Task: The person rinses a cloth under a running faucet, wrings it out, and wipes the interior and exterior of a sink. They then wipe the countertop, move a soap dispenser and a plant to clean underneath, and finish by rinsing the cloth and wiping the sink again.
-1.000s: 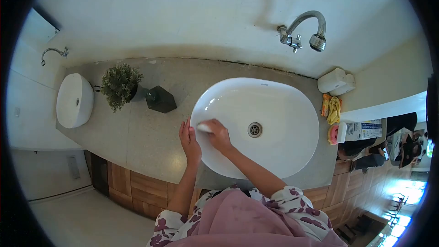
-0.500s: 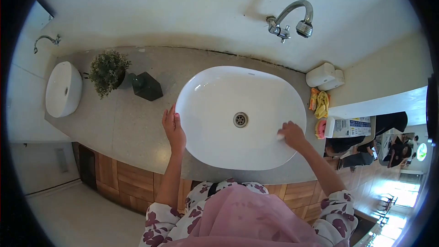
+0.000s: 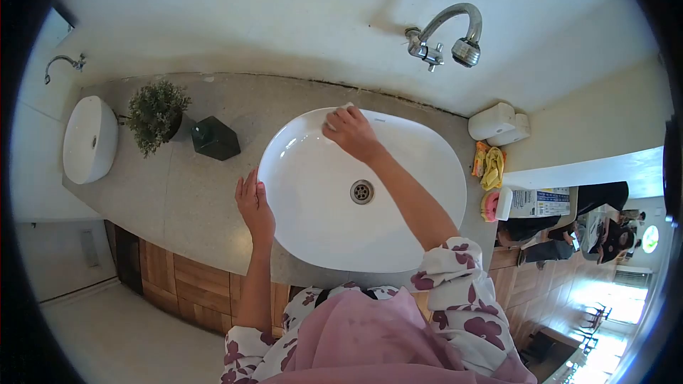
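A white oval sink (image 3: 313,220) with a metal drain (image 3: 361,192) stands on the grey counter. My right hand (image 3: 350,131) is at its far rim, left of the middle, with fingers curled round a small whitish wad (image 3: 348,106). Most of that wad is hidden under the fingers, so its material cannot be made out. Against the sink's left outer side rests my left hand (image 3: 253,203), its fingers stretched out and holding nothing.
A chrome tap (image 3: 455,35) juts from the wall above. Left of the sink are a dark green bottle (image 3: 217,138) and a potted plant (image 3: 156,115). Paper rolls (image 3: 492,122), a yellow cloth (image 3: 493,168) and a pink sponge (image 3: 489,206) lie right. People are in the background.
My right hand has swept from the sink's right inner side to the far-left rim, carrying the whitish wad. My left hand stays at the left side; the view has shifted slightly.
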{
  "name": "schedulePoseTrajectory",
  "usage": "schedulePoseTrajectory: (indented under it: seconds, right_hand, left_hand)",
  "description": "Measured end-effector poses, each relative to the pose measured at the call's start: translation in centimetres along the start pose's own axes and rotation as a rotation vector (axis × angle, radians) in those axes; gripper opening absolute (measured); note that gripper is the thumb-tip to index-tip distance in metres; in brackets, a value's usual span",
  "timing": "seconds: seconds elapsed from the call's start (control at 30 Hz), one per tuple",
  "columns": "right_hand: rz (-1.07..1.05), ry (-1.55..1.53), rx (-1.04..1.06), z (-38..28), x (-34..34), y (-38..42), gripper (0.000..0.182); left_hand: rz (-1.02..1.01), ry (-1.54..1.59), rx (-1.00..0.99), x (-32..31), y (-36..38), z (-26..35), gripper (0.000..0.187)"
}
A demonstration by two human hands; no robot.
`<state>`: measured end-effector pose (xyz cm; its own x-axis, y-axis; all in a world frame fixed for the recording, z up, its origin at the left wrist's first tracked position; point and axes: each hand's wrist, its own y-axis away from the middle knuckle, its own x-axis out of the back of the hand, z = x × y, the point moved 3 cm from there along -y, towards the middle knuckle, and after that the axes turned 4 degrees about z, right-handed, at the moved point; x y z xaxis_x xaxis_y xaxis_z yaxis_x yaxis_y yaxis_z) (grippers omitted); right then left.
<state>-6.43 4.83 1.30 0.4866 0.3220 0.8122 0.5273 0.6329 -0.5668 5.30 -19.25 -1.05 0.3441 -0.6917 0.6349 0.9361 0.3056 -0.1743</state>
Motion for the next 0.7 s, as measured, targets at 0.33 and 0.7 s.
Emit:
schedulePoseTrajectory:
  seconds: [0.33,0.7]
  right_hand:
    - [-0.225,0.117,-0.275,6.7,9.8,14.7,0.016]
    - [-0.707,-0.378,-0.914,-3.1,18.2,22.4,0.028]
  left_hand:
    - [0.012,-0.028,0.013,0.0,0.1,-0.1,0.037]
    - [0.004,0.019,0.033,-0.3,0.2,-0.4,0.039]
